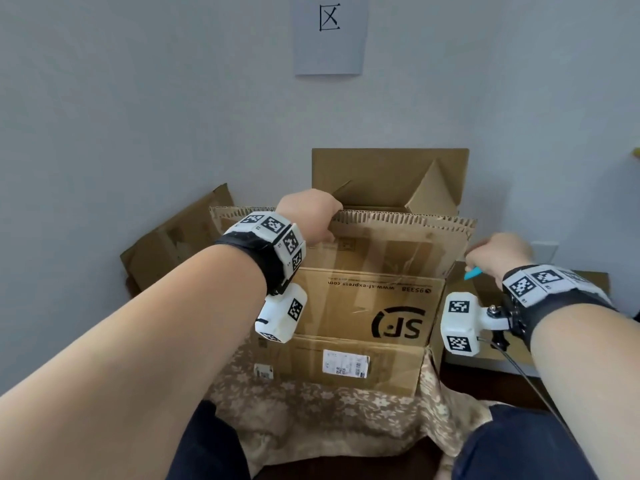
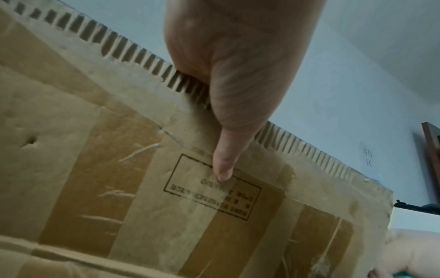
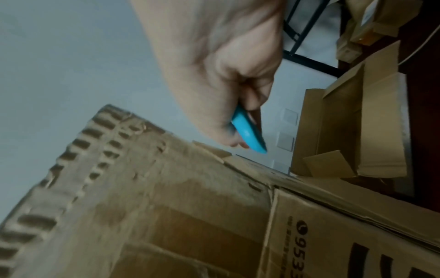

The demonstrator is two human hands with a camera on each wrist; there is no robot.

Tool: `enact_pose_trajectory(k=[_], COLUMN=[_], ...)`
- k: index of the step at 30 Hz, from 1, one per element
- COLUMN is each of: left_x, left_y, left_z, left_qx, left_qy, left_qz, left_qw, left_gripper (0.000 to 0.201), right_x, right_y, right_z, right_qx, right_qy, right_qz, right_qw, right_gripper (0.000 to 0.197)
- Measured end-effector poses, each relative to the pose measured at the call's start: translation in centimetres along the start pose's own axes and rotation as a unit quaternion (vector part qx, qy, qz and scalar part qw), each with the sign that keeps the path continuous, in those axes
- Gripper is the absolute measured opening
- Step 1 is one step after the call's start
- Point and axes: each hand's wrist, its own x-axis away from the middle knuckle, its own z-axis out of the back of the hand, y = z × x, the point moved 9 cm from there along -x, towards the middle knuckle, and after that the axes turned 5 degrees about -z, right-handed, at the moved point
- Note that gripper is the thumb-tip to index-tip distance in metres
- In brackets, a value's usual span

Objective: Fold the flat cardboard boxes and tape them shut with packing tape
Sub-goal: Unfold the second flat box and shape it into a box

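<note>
Two hands are seen on one big flattened cardboard box (image 1: 367,306), which is stood up on a brown floral-patterned cloth (image 1: 311,410) right in front of the person. The box is plain corrugated stuff, pretty worn: the fluted edge is exposed all along the top, old strips of glossy tape (image 2: 114,188) are stuck down its face in wrinkled bands, and an upside-down SF logo (image 1: 398,327) is printed on the middle panel, with a white shipping label (image 1: 345,363) on the panel below.

The top edge is gripped by the left hand (image 1: 311,216), fingers hooked over the far side and the thumb (image 2: 223,159) pressed flat against the near face, just on a printed rectangular stamp (image 2: 212,188). So the board is pinched between thumb and fingers.

The right hand (image 1: 498,254) is held near the box's upper right corner, curled tight around a smooth blue plastic handle (image 3: 248,131). It's probably a cutter or tape tool, but the wrist view is too blurry to be sure.

More brown cartons are leaned against the pale wall behind (image 1: 391,178), one with flaps sticking up.
</note>
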Motion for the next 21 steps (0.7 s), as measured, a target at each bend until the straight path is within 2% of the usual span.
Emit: enact_pose_trajectory(k=[2,4,6,9,12,15,19,21], left_x=[-0.5,-0.9,-1.4,-1.8,-1.8,-2.0,-2.2,-2.4], left_y=[-0.1,-0.2,-0.2,-0.2,-0.2,-0.3,-0.4,-0.6], left_z=[0.1,0.3,0.4,0.4,0.2,0.0,-0.1,-0.1], left_qx=[0.002,0.007,0.005,0.011,0.023,0.032,0.043,0.047], left_qy=[-0.001,-0.001,-0.002,-0.009,-0.028,-0.034,-0.029,-0.026], left_qz=[0.006,0.010,0.010,0.000,-0.003,-0.015,-0.035,-0.040], left_qw=[1.000,1.000,1.000,1.000,0.999,0.999,0.998,0.998], left_gripper=[0.021,0.020,0.021,0.025,0.024,0.019,0.014,0.014], right_x=[-1.0,-1.7,-2.0,-1.1,-0.3,0.3,-1.4,-1.8], right_y=[0.7,0.9,0.5,-0.5,-2.5,-3.5,-2.8,-2.1], right_z=[1.9,3.5,4.2,4.4,2.2,0.1,-1.9,-3.0], right_qx=[-0.027,-0.141,-0.292,-0.419,-0.483,-0.527,-0.519,-0.510], right_qy=[0.058,0.089,0.081,0.078,-0.037,-0.148,-0.177,-0.183], right_qz=[-0.014,-0.017,-0.012,-0.029,-0.022,-0.025,-0.050,-0.073], right_qw=[0.998,0.986,0.953,0.904,0.875,0.836,0.835,0.837], right_gripper=[0.017,0.019,0.017,0.015,0.025,0.006,0.034,0.029])
